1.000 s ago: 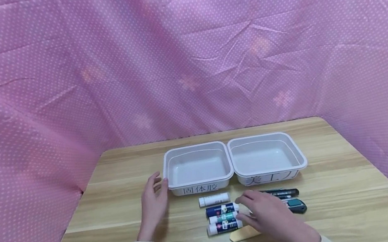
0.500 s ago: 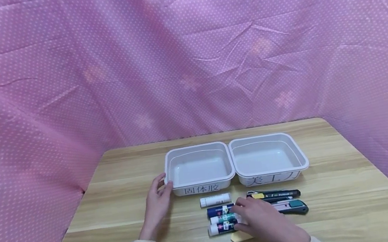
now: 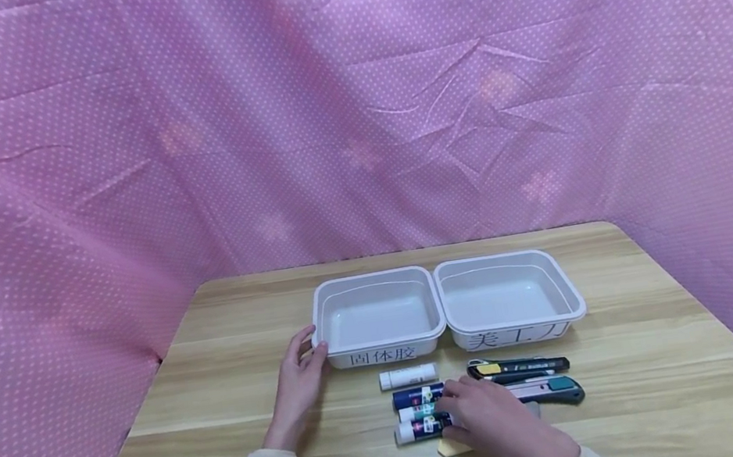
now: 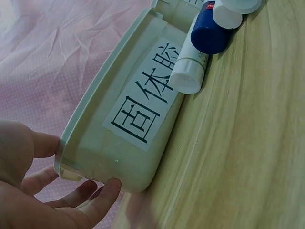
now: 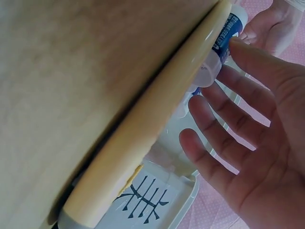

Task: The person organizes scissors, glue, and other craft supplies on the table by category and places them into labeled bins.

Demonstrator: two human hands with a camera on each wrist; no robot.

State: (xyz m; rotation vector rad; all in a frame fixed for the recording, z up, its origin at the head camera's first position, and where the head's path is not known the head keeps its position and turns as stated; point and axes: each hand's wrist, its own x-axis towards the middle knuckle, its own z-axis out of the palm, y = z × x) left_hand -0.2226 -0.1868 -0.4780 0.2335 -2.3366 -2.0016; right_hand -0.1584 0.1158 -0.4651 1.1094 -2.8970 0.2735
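Observation:
My left hand touches the near left corner of the left white plastic box, thumb at the rim and fingertips against the side. Below the boxes lie several glue sticks: a white one, a dark blue one, a green-and-white one and another dark blue one nearest me. My right hand has thumb and fingers about the right end of that nearest glue stick, which lies on the table. In the right wrist view, the thumb is on its blue label and a finger is by its cap.
A second white box stands right of the first. Utility knives lie right of the sticks, one black and yellow, one with a teal slider. A yellowish tool lies partly under my right hand. Pink cloth hangs behind.
My right hand has moved left onto the glue sticks, and its thumb and fingers have drawn closer together. My left hand has settled against the box corner. The glue sticks lie as before.

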